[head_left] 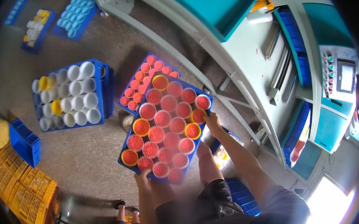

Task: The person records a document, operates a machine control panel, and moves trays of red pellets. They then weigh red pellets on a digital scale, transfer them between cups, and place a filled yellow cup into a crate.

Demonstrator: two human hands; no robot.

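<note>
The left hand (143, 178) and right hand (211, 121) are gripping opposite edges of a blue plastic crate (126, 148) packed with red-filled round cups, fingers closed on its rim, carrying it above the speckled floor (87, 154). Keeping it level and both grips firm is probably wise while passing over the second blue crate of red cups (138, 83) below.

Two bare hands gripped one blue plastic tray (127, 159) carrying about twenty round cups of red granules (162, 118), roughly five with yellow rims. Four more blue cup trays sat on the floor, beside two yellow slatted plastic crates (21, 185).
</note>
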